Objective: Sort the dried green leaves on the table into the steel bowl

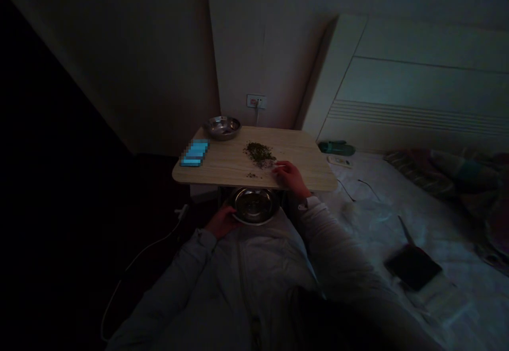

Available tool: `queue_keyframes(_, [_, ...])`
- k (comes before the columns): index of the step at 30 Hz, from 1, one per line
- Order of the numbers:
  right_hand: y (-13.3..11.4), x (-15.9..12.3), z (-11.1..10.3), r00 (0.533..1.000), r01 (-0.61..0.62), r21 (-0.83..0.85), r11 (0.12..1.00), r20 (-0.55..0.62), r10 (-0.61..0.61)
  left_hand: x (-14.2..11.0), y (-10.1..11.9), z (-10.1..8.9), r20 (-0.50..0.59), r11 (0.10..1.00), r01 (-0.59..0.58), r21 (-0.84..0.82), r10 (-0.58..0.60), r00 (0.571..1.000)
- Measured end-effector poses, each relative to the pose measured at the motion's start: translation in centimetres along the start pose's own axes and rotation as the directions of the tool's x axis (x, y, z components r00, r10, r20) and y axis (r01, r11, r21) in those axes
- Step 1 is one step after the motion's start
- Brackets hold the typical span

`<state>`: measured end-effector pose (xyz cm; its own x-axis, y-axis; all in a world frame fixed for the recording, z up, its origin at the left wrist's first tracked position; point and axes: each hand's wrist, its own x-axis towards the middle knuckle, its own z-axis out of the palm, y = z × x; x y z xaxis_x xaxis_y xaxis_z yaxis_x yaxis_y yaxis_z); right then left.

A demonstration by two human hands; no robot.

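In dim light, my left hand [222,221] grips the rim of a steel bowl [254,205] held just below the near edge of a small wooden table [222,168]. My right hand [291,175] rests on the tabletop with fingers curled, its fingertips beside a pile of small dark green bits [259,152]. A few loose bits lie near the table's front edge. Whether the right fingers pinch anything is too dark to tell.
A second steel bowl [222,126] stands at the table's back left, and a blue blurred item [194,152] lies at its left. A wall socket [256,101] is behind. A bed [397,218] with a dark flat object [412,267] and cables lies to the right.
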<state>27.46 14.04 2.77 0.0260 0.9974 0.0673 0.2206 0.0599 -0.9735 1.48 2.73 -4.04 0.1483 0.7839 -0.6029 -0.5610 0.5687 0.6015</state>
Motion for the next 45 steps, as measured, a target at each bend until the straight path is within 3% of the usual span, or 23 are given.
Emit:
queue_keyframes(6, [-0.3,-1.5,-1.1,0.97,0.245,-0.229,0.942,0.047,-0.24,0.5,-0.3,-0.4,0.028,0.999,0.037,-0.04,-0.036,0.999])
queue_keyframes(11, [-0.3,-3.1,-0.1,0.931,0.361,-0.55,0.753,0.165,-0.326,0.1,-0.3,0.0,0.005,1.0,0.024,-0.017,-0.024,1.0])
queue_keyframes(15, [0.4,-3.5,0.7,0.912,0.391,-0.672,0.629,0.19,-0.364,0.2,-0.4,0.0,0.005,0.999,0.016,-0.029,-0.016,1.0])
queue_keyframes(19, [0.8,-3.2,1.2,0.902,0.402,-0.703,0.586,0.195,-0.385,0.4,-0.5,-0.2,0.044,0.999,0.02,-0.05,-0.018,0.999])
queue_keyframes(28, [0.4,-2.3,1.5,0.903,0.398,-0.698,0.596,0.184,-0.387,0.4,-0.5,-0.4,0.038,0.999,0.025,-0.048,-0.023,0.999])
queue_keyframes(36, [0.1,-3.8,1.0,0.906,0.393,-0.763,0.514,0.226,-0.358,0.7,-0.8,-0.4,0.035,0.998,0.025,-0.054,-0.023,0.999])
queue_keyframes(45, [-0.2,-3.4,1.2,0.909,0.379,-0.784,0.492,0.216,-0.357,0.8,-0.8,-0.5,0.026,0.999,0.02,-0.034,-0.019,0.999])
